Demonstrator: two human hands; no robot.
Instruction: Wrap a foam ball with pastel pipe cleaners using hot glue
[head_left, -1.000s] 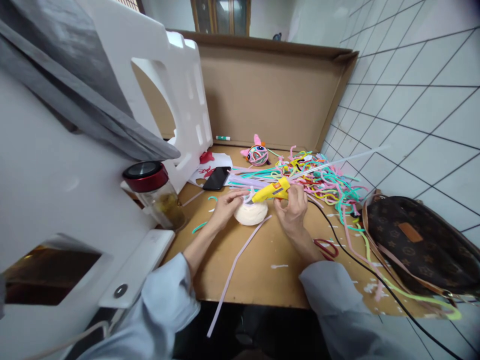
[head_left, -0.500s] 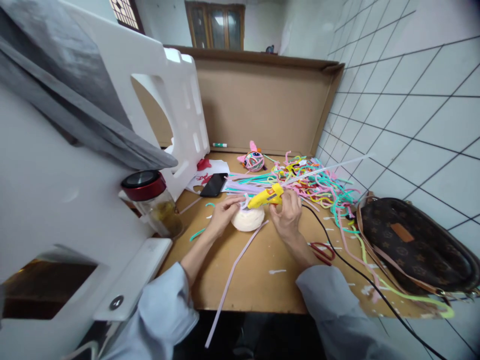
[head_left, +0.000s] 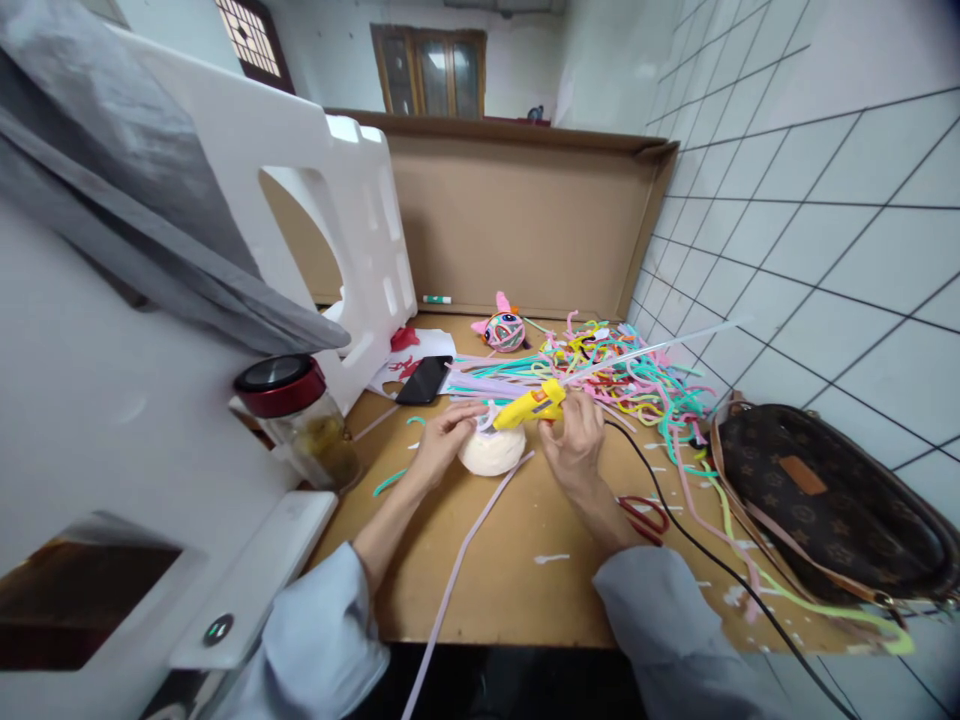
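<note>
In the head view, my right hand (head_left: pixel 574 432) is wrapped round a yellow hot glue gun (head_left: pixel 531 403), with a long clear glue stick (head_left: pixel 652 348) jutting from its back. The gun's nozzle is at the top of a whitish ball (head_left: pixel 492 455). My left hand (head_left: pixel 448 437) is closed at the ball's upper left, its fingertips pinching a lilac pipe cleaner (head_left: pixel 487 413) curled on top. My fingers partly hide that curl. Another long lilac pipe cleaner (head_left: pixel 459 565) runs from beside the ball over the table's front edge.
Many coloured pipe cleaners (head_left: pixel 622 370) lie heaped behind, near a pink decorated ball (head_left: pixel 504 331). A phone (head_left: pixel 425 380) and lidded glass jar (head_left: pixel 300 420) stand left. Red-handled scissors (head_left: pixel 643 518), the gun's black cord (head_left: pixel 697 535) and a brown bag (head_left: pixel 832 490) are right.
The whole view has shifted slightly, so things sit a little lower in the picture. Both hands keep their grips, and the nozzle stays at the ball's top.
</note>
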